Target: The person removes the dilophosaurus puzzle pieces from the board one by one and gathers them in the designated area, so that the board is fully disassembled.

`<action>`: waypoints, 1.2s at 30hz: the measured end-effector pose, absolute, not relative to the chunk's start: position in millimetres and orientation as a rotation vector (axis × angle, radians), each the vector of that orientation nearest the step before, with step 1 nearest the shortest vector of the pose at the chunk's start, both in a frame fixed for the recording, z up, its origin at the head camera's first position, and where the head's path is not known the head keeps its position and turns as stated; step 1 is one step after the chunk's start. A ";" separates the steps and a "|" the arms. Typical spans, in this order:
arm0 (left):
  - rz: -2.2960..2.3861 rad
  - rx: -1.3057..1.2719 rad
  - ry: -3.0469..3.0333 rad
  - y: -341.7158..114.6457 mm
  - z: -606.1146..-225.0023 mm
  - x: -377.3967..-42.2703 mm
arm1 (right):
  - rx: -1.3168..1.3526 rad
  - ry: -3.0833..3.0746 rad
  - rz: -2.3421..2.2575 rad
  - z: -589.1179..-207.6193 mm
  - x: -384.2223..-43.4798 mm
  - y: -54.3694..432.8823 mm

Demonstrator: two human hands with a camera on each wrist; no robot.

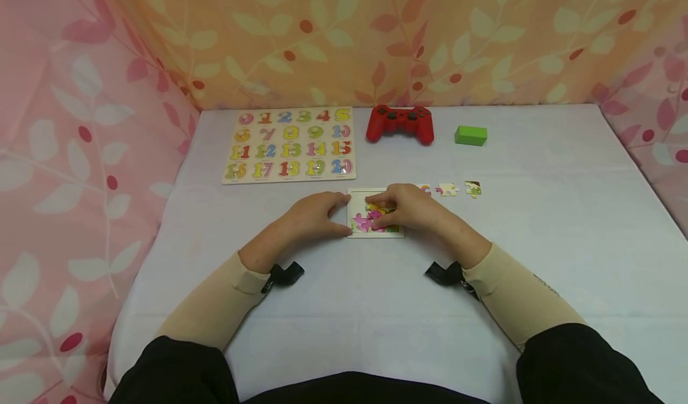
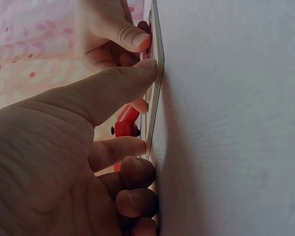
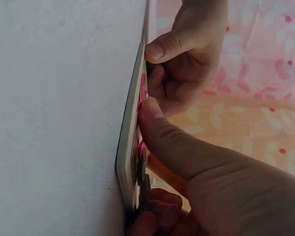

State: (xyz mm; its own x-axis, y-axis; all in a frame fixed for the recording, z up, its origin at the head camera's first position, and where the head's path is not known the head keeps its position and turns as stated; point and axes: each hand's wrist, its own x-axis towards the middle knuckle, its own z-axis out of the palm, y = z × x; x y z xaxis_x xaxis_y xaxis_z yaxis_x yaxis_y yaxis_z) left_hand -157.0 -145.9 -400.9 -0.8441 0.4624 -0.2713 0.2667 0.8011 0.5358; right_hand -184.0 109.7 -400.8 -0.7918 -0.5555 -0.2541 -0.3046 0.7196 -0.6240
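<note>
A small jigsaw puzzle board [image 1: 357, 199] with a pale frame lies on the table, pink and green pieces [image 1: 361, 224] fitted along its lower part. My left hand [image 1: 314, 216] holds the board's left edge, thumb at the near corner and index finger at the far one. Over the board's right half, my right hand [image 1: 411, 207] pinches a puzzle piece [image 3: 144, 187], which stands tilted above the frame in the right wrist view. Its thumb [image 3: 152, 110] presses down on the pink area. The right fingers partly hide the yellow and pink pieces in the head view.
Loose puzzle pieces, among them a white and yellow one [image 1: 447, 189] and a green one [image 1: 473, 188], lie right of the board. Behind are a wooden number board [image 1: 290, 144], a red game controller [image 1: 400, 123] and a green block [image 1: 470, 135]. Patterned cloth [image 1: 344, 39] encloses the table.
</note>
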 end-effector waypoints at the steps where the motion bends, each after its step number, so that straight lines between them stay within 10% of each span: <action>1: 0.691 0.549 2.597 -146.2 -401.3 -156.9 | -0.661 2.498 -0.802 -401.3 -184.4 109.9; 36: 0.695 0.555 2.601 -145.5 -398.1 -154.5 | -0.717 2.492 -0.854 -397.6 -184.1 114.0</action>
State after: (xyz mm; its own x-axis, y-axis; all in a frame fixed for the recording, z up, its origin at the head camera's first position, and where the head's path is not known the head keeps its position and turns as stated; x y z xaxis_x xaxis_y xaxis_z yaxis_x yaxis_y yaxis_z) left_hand -154.5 -145.5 -398.1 -0.8454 0.4643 -0.2642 0.2704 0.7985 0.5379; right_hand -184.1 114.0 -397.6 -0.7843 -0.5847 -0.2073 -0.3347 0.6801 -0.6523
